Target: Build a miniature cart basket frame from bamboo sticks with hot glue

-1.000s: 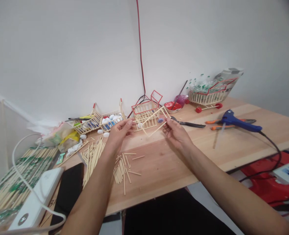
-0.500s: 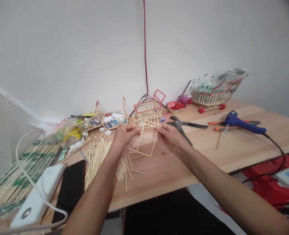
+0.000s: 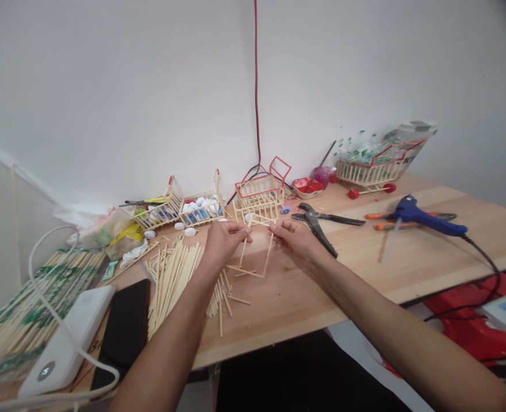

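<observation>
Between my two hands is a four-sided frame of thin wooden sticks point(image 3: 268, 256), held over the table. My left hand point(image 3: 225, 240) pinches its left stick near the upper corner. With thumb and fingers, my right hand point(image 3: 293, 236) grips the right stick close to the other upper corner. The lower end of the frame hangs near some short sticks point(image 3: 222, 294) on the tabletop. Just behind it stands a small stick-built cart point(image 3: 259, 197) with a red rim and red handle. A bundle of longer sticks point(image 3: 173, 280) lies beside my left forearm.
Pliers point(image 3: 315, 223) lie right of my right hand, and a blue glue gun point(image 3: 425, 217) rests farther right. Red paint point(image 3: 308, 186) and a filled model cart point(image 3: 368, 171) stand at the back. A phone point(image 3: 124, 332) and white power bank point(image 3: 70, 337) are at left.
My left hand has shifted slightly right, and the frame's left stick has tilted closer to the right one. My right hand stays almost in place.
</observation>
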The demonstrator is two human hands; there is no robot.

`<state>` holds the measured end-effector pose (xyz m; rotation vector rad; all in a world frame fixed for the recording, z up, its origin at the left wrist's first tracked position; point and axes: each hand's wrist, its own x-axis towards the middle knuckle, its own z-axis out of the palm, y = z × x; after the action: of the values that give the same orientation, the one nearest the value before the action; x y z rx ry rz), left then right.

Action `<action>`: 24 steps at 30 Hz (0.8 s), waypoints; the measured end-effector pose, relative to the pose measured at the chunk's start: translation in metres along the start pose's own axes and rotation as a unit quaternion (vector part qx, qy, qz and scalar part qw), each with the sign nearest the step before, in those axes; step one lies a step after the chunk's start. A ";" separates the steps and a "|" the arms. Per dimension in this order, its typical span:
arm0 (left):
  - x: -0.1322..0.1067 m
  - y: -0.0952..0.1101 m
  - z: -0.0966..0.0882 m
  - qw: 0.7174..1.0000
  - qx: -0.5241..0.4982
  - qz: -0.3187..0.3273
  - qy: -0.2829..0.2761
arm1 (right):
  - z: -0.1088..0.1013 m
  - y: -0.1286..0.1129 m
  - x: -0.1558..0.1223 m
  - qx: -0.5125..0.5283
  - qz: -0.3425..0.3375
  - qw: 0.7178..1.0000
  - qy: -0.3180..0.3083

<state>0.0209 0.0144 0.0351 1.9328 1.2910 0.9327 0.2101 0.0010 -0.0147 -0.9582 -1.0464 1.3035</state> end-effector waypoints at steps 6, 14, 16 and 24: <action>-0.002 0.002 0.000 1.000 0.004 0.012 -0.006 | -0.001 0.002 0.000 -0.012 -0.008 1.000 0.006; -0.001 0.002 0.003 1.000 -0.007 -0.006 0.011 | 0.001 0.000 -0.001 0.020 0.013 1.000 0.007; 0.000 0.001 0.005 1.000 -0.011 -0.010 0.022 | 0.002 0.001 -0.001 0.039 0.021 0.999 0.012; 0.002 -0.001 0.009 0.999 -0.013 -0.015 0.040 | -0.001 0.006 -0.001 0.070 0.032 0.997 0.008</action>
<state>0.0278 0.0154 0.0297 1.8687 1.3424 1.0160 0.2092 0.0006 -0.0210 -0.9008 -0.9052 1.4001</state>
